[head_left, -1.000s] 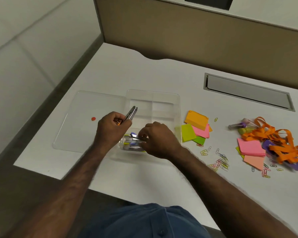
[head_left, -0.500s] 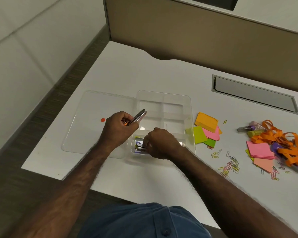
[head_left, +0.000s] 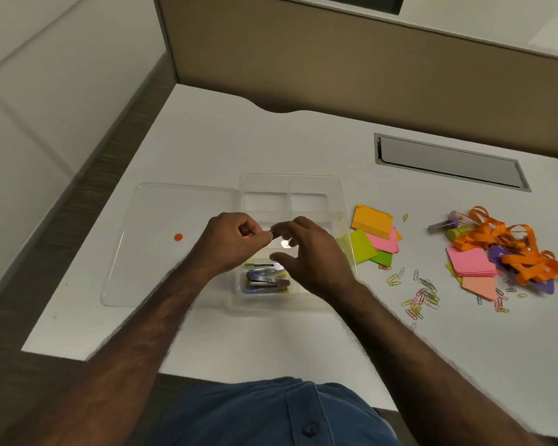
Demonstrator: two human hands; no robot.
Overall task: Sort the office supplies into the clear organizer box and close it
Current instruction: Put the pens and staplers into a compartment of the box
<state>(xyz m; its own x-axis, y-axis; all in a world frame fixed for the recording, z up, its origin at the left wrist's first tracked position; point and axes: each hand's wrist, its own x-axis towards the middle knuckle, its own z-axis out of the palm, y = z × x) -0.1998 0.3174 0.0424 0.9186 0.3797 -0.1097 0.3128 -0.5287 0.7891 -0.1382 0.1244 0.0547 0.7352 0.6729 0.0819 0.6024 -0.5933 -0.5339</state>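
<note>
Gripping hand, left: the left hand (head_left: 231, 241) is curled tight round a small metal tool (head_left: 269, 233) with an orange part; only its silver tip and a sliver of orange show past the knuckles.
Reaching hand, right: the right hand (head_left: 306, 252) hovers with fingers loosely spread and bent, thumb below, its fingertips (head_left: 279, 228) just at the tool's tip; whether they touch it cannot be told.
Box: the clear organizer box (head_left: 290, 185) lies directly under both hands on the white desk (head_left: 239, 143), its far compartments showing beyond the knuckles.
Near compartment: just below the right thumb, a pile of small staplers or clips (head_left: 266, 280) in silver, blue and yellow fills it; their exact kind is hard to make out.
Lid: the clear lid (head_left: 161, 246), marked with a red dot (head_left: 178, 237), lies flat, open, to the left of the left hand.
Right of the right hand: sticky notes (head_left: 372, 235) in orange, pink and green just beside the box wall, loose paper clips (head_left: 421, 292) further out.
Far right: orange ribbon (head_left: 509, 249) tangled over more pink notes (head_left: 469, 262), purple pieces and small tubes (head_left: 442, 225); the tangle hides much of what lies beneath.
Hidden: the right palm covers part of the box's middle compartments.
</note>
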